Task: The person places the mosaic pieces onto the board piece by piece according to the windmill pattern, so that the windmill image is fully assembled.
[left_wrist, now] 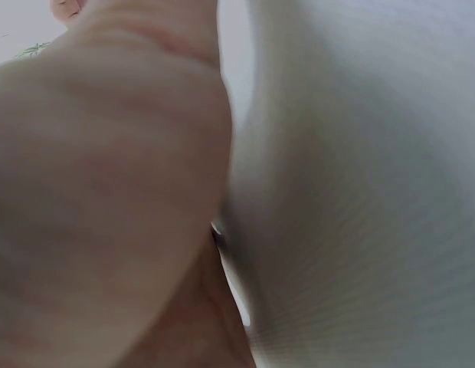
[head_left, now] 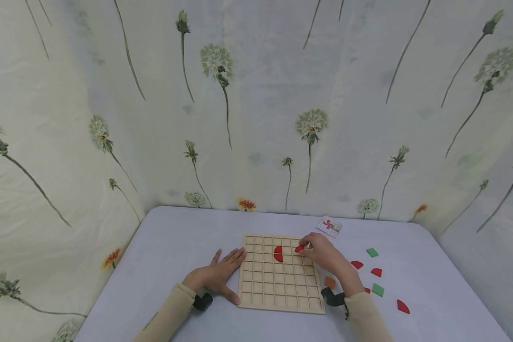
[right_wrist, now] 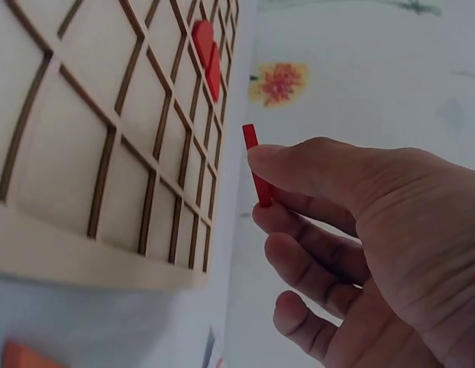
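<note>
A wooden grid board (head_left: 278, 275) lies on the table, and two red quarter-circle pieces (head_left: 278, 257) sit in neighbouring cells of its upper part. My right hand (head_left: 325, 254) pinches another red quarter-circle piece (right_wrist: 257, 167) between thumb and fingers, above the board's upper right area. In the right wrist view that piece appears edge-on, apart from the grid. My left hand (head_left: 220, 275) rests with spread fingers along the board's left edge, fingertips and thumb at the rim. The left wrist view is filled by blurred skin and pale cloth.
Right of the board lie several loose red pieces (head_left: 403, 306), two green squares (head_left: 372, 252) and an orange square (head_left: 330, 283) close to the board's edge. A small patterned card (head_left: 329, 226) lies beyond the board's upper right corner. A flowered curtain (head_left: 256, 95) stands behind the white table (head_left: 188, 232).
</note>
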Available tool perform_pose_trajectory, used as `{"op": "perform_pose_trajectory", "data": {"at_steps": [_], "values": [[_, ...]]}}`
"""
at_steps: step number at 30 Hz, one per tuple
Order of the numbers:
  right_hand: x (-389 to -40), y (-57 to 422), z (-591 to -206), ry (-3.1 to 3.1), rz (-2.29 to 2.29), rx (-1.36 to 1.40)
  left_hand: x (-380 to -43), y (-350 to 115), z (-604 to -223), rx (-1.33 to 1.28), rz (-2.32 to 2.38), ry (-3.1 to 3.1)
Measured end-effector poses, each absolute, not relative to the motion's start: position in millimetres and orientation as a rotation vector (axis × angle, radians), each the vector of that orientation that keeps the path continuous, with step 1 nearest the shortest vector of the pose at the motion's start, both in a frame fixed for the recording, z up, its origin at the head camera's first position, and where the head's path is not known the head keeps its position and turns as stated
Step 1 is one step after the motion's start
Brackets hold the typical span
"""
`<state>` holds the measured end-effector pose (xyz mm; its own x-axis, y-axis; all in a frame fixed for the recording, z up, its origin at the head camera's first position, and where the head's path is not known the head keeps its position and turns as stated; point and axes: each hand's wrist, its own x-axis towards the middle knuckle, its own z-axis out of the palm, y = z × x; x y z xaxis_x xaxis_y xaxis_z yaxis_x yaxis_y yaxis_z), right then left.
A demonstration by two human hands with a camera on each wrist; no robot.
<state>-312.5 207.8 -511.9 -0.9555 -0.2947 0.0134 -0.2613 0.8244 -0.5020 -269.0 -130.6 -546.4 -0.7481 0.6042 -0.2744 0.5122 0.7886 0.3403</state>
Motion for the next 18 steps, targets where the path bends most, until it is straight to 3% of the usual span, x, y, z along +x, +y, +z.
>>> {"op": "perform_pose_trajectory", "data": {"at_steps": [18], "values": [[-307,187,-521,2.897,-0.745,-0.612,-270,-131,-547,0.852,0.339,2.609]]}}
